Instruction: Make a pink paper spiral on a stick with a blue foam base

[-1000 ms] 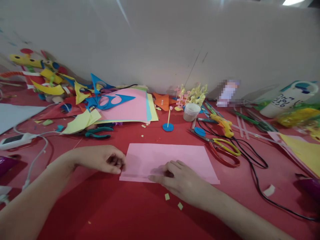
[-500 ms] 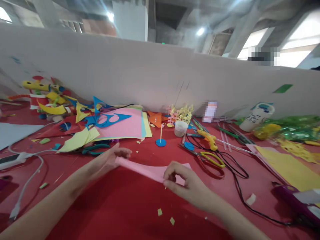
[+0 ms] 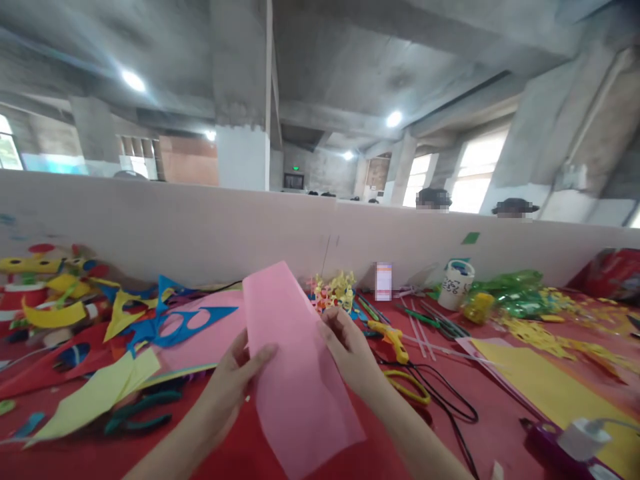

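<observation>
We held the pink sheet point(image 3: 295, 360) up off the red table point(image 3: 500, 407), in front of us. Its long axis ran from its top edge near the white partition point(image 3: 200, 230) down and slightly right toward us, its face turned our way. Our left hand point(image 3: 235, 380) pinched its left edge, thumb on the front; our right hand point(image 3: 350, 353) gripped its right edge. Yellow scissors point(image 3: 407, 387) lay just right.

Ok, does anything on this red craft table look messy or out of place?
Yes. Cut-out blue and yellow paper offcuts lie jumbled at the left, half burying green-handled pliers. The pink paper sheet held by both hands looks undamaged.
</observation>
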Available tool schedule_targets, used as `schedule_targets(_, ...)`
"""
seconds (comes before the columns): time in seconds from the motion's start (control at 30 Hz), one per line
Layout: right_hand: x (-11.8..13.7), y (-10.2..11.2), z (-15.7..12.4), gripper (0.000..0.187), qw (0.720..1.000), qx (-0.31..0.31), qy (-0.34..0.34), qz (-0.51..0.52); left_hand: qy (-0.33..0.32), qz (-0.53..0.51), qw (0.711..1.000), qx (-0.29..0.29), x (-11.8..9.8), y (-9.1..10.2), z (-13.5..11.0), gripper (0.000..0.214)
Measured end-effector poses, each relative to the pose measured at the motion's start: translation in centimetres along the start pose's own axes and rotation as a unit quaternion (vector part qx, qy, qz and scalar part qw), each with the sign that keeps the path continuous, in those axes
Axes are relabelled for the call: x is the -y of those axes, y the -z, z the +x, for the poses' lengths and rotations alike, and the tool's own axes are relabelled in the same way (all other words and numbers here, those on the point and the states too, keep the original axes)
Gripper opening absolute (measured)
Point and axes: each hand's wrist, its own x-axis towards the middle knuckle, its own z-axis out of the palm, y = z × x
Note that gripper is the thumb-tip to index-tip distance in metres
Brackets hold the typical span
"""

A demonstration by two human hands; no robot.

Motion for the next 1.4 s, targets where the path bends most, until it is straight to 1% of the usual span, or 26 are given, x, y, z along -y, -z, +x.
schedule_targets(0.1, 1.1, 0.9, 0.7, 0.018, 0.999, -0.029, 0.027, -0.033, -0.061, -0.019, 0.998, -0.027, -1.7, -1.2, 1.0, 0.063)
schedule_targets(0.17, 1.4, 1.6, 0.6, 0.020, 0.999, -0.024, 0.013, -0.038, -0.079, -0.015, 0.995, -0.051, -2.0, -1.5, 1.2, 0.062)
schedule_targets(0.2, 1.4, 1.9, 0.6, 0.022, 1.000, -0.009, -0.008, -0.029, -0.083, -0.008, 0.995, -0.061, -1.9, -1.5, 1.1, 0.059)
schedule_targets(0.27, 1.4, 2.7, 0.6, 0.025, 0.998, 0.025, -0.061, 0.023, -0.086, 0.017, 0.993, -0.075, -1.7, -1.1, 1.0, 0.051)
schedule_targets(0.33, 1.3, 3.5, 0.8, 0.026, 0.991, 0.041, -0.091, 0.087, -0.079, 0.052, 0.992, -0.079, -1.6, -0.5, 0.9, 0.045)
schedule_targets(0.37, 1.3, 3.8, 1.0, 0.025, 0.989, 0.038, -0.089, 0.109, -0.075, 0.069, 0.991, -0.081, -1.7, -0.2, 1.0, 0.043)
schedule_targets(0.43, 1.3, 4.4, 1.2, 0.025, 0.990, 0.020, -0.069, 0.122, -0.069, 0.092, 0.990, -0.085, -2.0, 0.3, 1.0, 0.040)
schedule_targets(0.47, 1.3, 4.6, 1.2, 0.026, 0.991, 0.009, -0.062, 0.115, -0.068, 0.095, 0.989, -0.087, -2.3, 0.4, 1.0, 0.038)
schedule_targets(0.53, 1.5, 4.8, 1.2, 0.028, 0.994, -0.011, -0.071, 0.079, -0.062, 0.092, 0.990, -0.088, -2.7, 0.4, 0.9, 0.036)
schedule_targets(0.6, 1.8, 4.8, 1.0, 0.031, 0.995, -0.024, -0.095, 0.022, -0.051, 0.091, 0.991, -0.080, -3.0, 0.4, 0.7, 0.036)
schedule_targets(0.67, 2.2, 4.6, 0.8, 0.035, 0.995, -0.019, -0.101, 0.007, -0.046, 0.106, 0.991, -0.062, -3.1, 0.3, 0.5, 0.037)
schedule_targets(0.73, 2.6, 4.4, 0.7, 0.040, 0.995, -0.003, -0.086, 0.053, -0.043, 0.141, 0.989, -0.033, -3.0, 0.2, 0.3, 0.036)
schedule_targets(0.8, 2.9, 4.1, 0.6, 0.040, 0.990, 0.002, -0.082, 0.111, -0.038, 0.190, 0.981, 0.008, -2.8, 0.1, 0.2, 0.034)
schedule_targets(0.87, 3.1, 3.8, 0.6, 0.034, 0.986, -0.023, -0.097, 0.136, -0.039, 0.239, 0.969, 0.048, -2.7, 0.0, 0.1, 0.032)
schedule_targets(0.97, 3.1, 3.7, 0.7, 0.028, 0.982, -0.082, -0.106, 0.131, -0.052, 0.281, 0.954, 0.089, -2.5, -0.1, 0.1, 0.031)
schedule_targets(1.07, 2.7, 3.9, 0.8, 0.028, 0.985, -0.112, -0.087, 0.097, -0.055, 0.297, 0.948, 0.100, -2.1, 0.0, 0.4, 0.037)
schedule_targets(1.17, 2.3, 4.2, 0.9, 0.025, 0.990, -0.128, -0.051, 0.027, -0.053, 0.312, 0.943, 0.105, -1.6, 0.2, 0.8, 0.042)
schedule_targets(1.27, 2.0, 4.3, 1.0, 0.022, 0.989, -0.141, -0.017, -0.038, -0.048, 0.316, 0.942, 0.098, -1.2, 0.4, 1.1, 0.042)
schedule_targets(1.33, 1.8, 4.3, 1.1, 0.023, 0.988, -0.148, -0.021, -0.034, -0.046, 0.316, 0.944, 0.084, -1.1, 0.5, 1.2, 0.041)
schedule_targets(1.4, 1.6, 4.1, 1.1, 0.025, 0.988, -0.147, -0.047, 0.008, -0.046, 0.309, 0.948, 0.055, -1.1, 0.5, 1.2, 0.041)
